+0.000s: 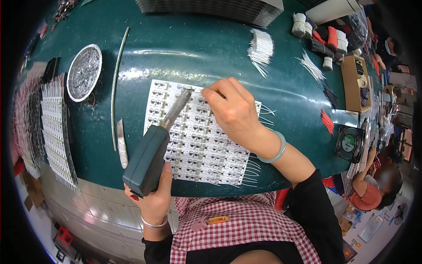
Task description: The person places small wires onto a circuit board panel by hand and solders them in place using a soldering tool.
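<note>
My left hand (156, 198) is wrapped round the grip of a dark green soldering gun (149, 158). The gun's metal barrel points up and to the right, its tip over the upper part of a white circuit board panel (187, 178) covered with rows of small dark components. Just right of that tip, the thumb and forefinger of my right hand (233, 108) are pinched together at the panel. Whatever lies between these fingertips is too small to make out. Thin white wires (252, 169) stick out from the panel's right edge. My right hand and forearm cover part of the panel.
Left of the panel are a metal bowl (70, 88) of silvery scraps, a long thin rod (115, 88), a wrapped strip (121, 145) and stacked wired panels (57, 125). White wires (260, 48), red wires (326, 122), a small fan (349, 143) and a cardboard box (351, 83) lie right. Another person (369, 189) sits far right.
</note>
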